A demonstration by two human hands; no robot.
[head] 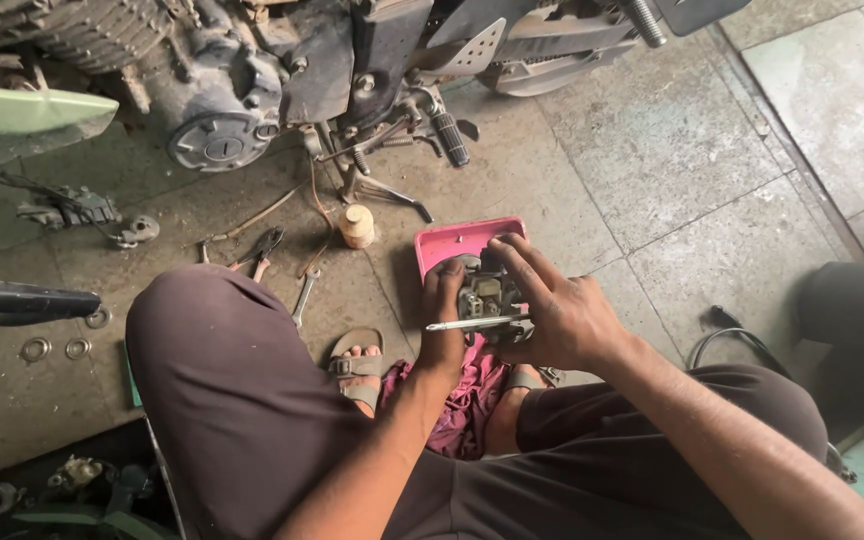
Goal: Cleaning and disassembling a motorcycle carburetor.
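- Two bare hands meet over a small grey metal part [482, 292], likely a carburettor body; grime and the covering fingers hide its detail.
- Left hand [442, 325] grips the part's left side, fingers curled round it and mostly hidden behind it; only the thumb and knuckles show.
- Right hand [552, 310] lies over the part from the right, fingers spread across its top, with a slim screwdriver [477, 323] clamped beneath the hand, shaft pointing left. Which fingers pinch the tool cannot be told.
- Part sits held just above a pink plastic tray [462, 242] on the floor, between the person's knees; hands cover most of the tray, so its contents cannot be made out.
- Magenta rag [467, 400] lies under the wrists, partly hidden by the forearms.
- Sandalled foot [357, 365] shows between the legs; the other foot is largely hidden.
- Motorcycle engine [222, 100] fills the top edge, cut off by the frame.
- Small tan bottle [357, 225] stands upright near the tray's left.
- Pliers [262, 248] and a spanner [304, 295] lie on the concrete, left of the bottle.
- Loose washers [52, 348] lie at far left.
- Bottom-left corner holds dark metal parts [72, 480], too dim to identify.
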